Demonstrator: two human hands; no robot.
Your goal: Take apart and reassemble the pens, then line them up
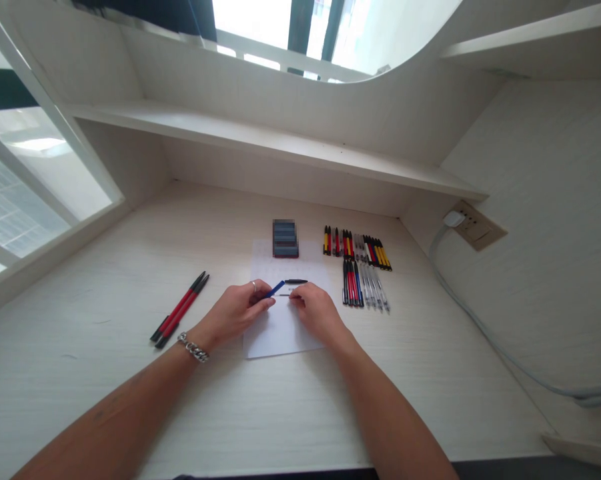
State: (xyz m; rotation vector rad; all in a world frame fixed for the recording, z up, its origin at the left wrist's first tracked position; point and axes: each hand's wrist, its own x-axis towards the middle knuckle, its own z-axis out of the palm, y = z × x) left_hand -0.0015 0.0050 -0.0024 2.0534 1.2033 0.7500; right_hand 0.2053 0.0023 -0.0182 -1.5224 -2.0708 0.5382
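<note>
My left hand is closed around a blue pen barrel, which slants up to the right out of its fingers. Opposite it, my right hand pinches the end of a thin dark stick, which looks like a pen refill. A small gap separates the two hands, and both are over a white sheet of paper. Just beyond the fingertips lies a black pen part. My right fingers hide part of the refill.
A pixelated phone-like rectangle lies at the paper's far edge. Two large red-and-black markers rest to the left. Rows of coloured pens and clear pens lie to the right. A shelf overhangs the back; a cable runs down the right wall.
</note>
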